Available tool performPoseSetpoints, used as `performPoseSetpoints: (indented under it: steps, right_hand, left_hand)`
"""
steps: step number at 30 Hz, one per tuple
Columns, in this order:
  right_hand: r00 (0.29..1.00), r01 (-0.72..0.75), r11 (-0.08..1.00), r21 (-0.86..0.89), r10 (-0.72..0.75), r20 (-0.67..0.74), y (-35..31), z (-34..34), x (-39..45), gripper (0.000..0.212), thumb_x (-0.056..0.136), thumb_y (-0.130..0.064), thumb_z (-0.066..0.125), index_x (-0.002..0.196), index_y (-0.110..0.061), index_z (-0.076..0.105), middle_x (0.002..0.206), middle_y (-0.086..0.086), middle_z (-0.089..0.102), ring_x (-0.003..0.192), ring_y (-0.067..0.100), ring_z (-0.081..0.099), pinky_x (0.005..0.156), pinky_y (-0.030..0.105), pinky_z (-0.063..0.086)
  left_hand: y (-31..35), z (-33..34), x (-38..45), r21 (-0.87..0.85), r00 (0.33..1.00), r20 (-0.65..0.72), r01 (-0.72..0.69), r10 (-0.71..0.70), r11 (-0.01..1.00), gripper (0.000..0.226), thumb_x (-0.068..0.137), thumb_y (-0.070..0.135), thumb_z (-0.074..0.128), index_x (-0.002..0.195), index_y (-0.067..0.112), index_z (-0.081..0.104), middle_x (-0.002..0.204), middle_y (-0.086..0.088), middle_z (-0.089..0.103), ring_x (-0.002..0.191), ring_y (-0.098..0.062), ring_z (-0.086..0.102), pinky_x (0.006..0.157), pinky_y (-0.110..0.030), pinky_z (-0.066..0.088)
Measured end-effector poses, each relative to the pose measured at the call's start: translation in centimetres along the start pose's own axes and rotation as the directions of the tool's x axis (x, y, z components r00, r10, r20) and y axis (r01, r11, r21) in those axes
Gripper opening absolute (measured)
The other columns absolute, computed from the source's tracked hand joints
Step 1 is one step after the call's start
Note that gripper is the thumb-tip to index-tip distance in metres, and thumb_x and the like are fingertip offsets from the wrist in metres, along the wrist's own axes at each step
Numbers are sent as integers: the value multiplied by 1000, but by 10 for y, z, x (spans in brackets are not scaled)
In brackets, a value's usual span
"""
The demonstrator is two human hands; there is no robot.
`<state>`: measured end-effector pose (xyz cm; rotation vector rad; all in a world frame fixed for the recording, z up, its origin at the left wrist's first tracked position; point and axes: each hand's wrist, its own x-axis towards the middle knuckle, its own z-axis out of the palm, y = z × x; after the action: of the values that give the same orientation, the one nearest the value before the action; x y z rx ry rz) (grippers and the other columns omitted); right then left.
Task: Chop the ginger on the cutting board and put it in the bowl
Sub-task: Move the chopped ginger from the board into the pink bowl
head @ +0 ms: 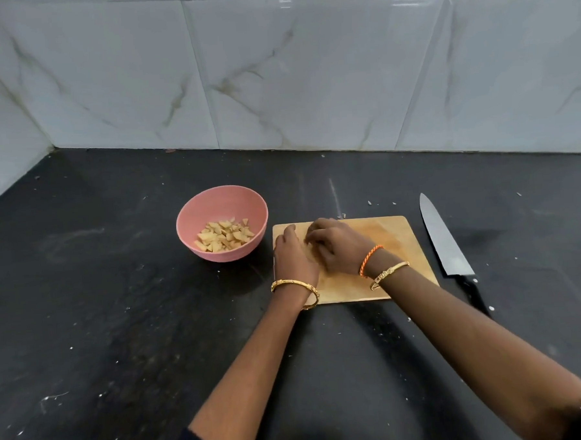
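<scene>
Both hands meet over the left part of the wooden cutting board on the dark table: the left hand lies flat with straight fingers at the board's left edge, and the right hand curls its fingers down beside it, though I cannot tell whether they hold any ginger underneath. Chopped ginger pieces lie heaped in the pink bowl just left of the board, while the knife lies on the table just right of it, blade pointing away.
</scene>
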<state>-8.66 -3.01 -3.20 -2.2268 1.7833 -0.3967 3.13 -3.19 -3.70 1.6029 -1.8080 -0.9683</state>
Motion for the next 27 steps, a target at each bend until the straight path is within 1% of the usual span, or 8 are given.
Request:
performPoseSetpoints:
  steps: [4,7,11,16,18,21,23,27]
  right_hand:
    - [996,90,996,-8,-90,13,4,2,-26,18,85,-10,60,96,-1,71,102,15,64,94,29,59,81,27,44]
    - [999,32,999,26,-31,-5,14,-5,-39,9,81,-6,64,87,-4,71,92,12,65,88,29,60,77,26,44]
    - [980,-184,980,76,189,-56,24,-20,-46,15,87,-8,60,96,-8,71,102,9,66,95,22,58,82,22,41]
    - [958,-287,954,92,283,55,24,-29,-50,28,90,-2,52,111,-11,68,117,7,60,107,22,55,91,21,40]
    - [948,-308,950,60,300,107,22,-29,-50,30,88,-7,60,117,-12,64,118,6,56,107,20,55,87,19,40]
    - [942,-318,948,15,314,118,18,-27,-47,35,84,-12,68,118,-13,64,114,7,58,103,20,56,89,25,46]
    - [945,-310,951,-11,309,106,15,-27,-44,29,83,-12,69,112,-12,67,110,7,62,100,21,57,88,27,47]
    - [944,-302,952,-51,306,122,10,-30,-41,18,82,-11,70,100,-12,71,100,6,69,97,19,59,81,25,45]
  left_hand:
    - [-4,4,-1,89,1000,18,-24,22,996,59,77,-10,53,133,6,40,131,-14,42,123,-27,44,105,-32,36]
    - [-4,4,-3,148,997,44,-69,63,987,53,80,-8,50,131,7,46,132,-10,42,124,-26,41,105,-28,34]
    - [6,4,-1,228,986,144,-117,85,967,48,83,4,59,130,10,49,128,-9,50,122,-25,44,105,-33,38]
    - [21,10,3,331,958,281,-161,66,930,43,79,15,72,119,8,58,116,-10,59,109,-25,54,96,-34,46]
    - [26,15,4,313,954,287,-178,85,933,33,78,11,72,110,7,64,109,-11,63,103,-26,58,91,-34,49]
    - [29,23,3,240,957,263,-185,120,953,17,82,3,65,98,4,70,97,-13,68,94,-26,62,84,-32,52]
    - [27,26,3,201,967,221,-168,122,965,18,82,2,63,98,6,69,96,-13,68,93,-25,62,81,-30,52]
    - [20,28,2,115,977,186,-124,101,986,20,82,-2,58,97,8,67,93,-9,68,91,-22,62,82,-29,52]
